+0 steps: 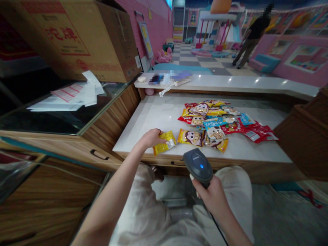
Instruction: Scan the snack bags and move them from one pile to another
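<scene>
A yellow snack packet lies half hidden under the left hand on a white counter; the right hand grips a barcode scanner.

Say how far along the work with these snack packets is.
Done: unclear; one yellow monkey-print packet lies slightly forward of the heap. In hand: the left hand rests on a yellow foil packet, the right hand grips a dark grey corded barcode scanner. Left: the heap of red, yellow and blue packets on the white counter.

The left hand half-hides a snack packet; two ledge items are blurred.
</scene>
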Demonstrator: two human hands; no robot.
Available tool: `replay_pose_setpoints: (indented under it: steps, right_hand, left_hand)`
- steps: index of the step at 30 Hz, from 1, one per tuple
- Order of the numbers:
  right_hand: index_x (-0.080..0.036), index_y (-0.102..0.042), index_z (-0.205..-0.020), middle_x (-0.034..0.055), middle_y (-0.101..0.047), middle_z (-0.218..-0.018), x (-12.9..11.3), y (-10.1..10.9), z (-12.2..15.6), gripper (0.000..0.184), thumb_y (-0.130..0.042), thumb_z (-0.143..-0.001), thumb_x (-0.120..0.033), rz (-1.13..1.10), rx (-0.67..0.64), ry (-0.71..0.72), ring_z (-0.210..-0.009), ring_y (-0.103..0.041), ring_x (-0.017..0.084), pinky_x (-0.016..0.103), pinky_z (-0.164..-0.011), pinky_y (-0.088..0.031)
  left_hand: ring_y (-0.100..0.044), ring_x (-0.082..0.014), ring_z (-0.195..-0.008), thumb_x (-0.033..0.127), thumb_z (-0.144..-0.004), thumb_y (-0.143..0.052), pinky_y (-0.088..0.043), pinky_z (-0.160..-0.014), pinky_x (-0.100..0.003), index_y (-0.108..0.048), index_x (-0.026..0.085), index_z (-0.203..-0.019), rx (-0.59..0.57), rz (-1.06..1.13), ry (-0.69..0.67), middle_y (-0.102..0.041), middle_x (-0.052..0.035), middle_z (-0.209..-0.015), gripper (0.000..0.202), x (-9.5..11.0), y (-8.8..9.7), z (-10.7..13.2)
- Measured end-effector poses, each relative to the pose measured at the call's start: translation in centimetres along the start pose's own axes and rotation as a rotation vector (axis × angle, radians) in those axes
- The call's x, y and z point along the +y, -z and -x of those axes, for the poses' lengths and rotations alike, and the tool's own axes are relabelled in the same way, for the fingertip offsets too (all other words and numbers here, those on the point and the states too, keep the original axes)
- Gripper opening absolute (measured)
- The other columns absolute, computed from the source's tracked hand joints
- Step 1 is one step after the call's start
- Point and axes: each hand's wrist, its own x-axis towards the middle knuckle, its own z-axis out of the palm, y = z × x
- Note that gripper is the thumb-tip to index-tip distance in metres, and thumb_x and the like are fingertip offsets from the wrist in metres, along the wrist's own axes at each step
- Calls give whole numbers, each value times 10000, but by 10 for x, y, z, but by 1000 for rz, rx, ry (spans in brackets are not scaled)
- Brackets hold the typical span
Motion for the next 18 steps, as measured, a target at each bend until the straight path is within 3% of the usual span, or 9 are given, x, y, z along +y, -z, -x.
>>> replay_pose_setpoints:
  steps: [3,7,10,14,18]
  right_hand:
    - [-223,-757,-815,6,-627,-451,0,-1,0,265,-681,-924,-452,5,14,13,-486,-687,255,286,-522,-513]
    - [-228,-735,-799,7,-634,-461,1,-4,0,271,-679,-925,-462,6,9,10,-457,-665,247,290,-520,-509]
    - [-233,-719,-807,5,-631,-459,-1,-6,-1,268,-678,-924,-471,-3,-8,3,-456,-664,250,290,-507,-500]
    - [-251,-681,-762,30,-679,-516,-8,-5,-4,233,-685,-897,-440,12,-18,19,-582,-741,282,298,-572,-543]
    - [-258,-655,-723,60,-711,-560,-15,-4,-6,251,-683,-894,-441,21,-4,38,-724,-799,320,313,-647,-583]
  left_hand:
    - [-751,-285,-835,534,-591,-940,-546,-729,-326,-772,208,-902,72,248,52,-807,-77,-873,482,2,0,10]
    - [-770,-247,-761,526,-555,-1009,-597,-687,-326,-652,211,-1054,173,919,158,-820,-60,-895,689,18,-20,32]
    - [-801,-250,-805,470,-553,-1044,-648,-769,-362,-640,191,-1111,276,1290,234,-839,-96,-969,744,39,-43,50]
    - [-818,-299,-981,417,-564,-1051,-664,-897,-395,-708,153,-1014,319,1550,282,-844,-139,-1037,625,63,-64,68]
    - [-810,-324,-1071,366,-539,-1061,-664,-942,-419,-714,159,-1010,403,1608,294,-848,-119,-1028,621,75,-71,74]
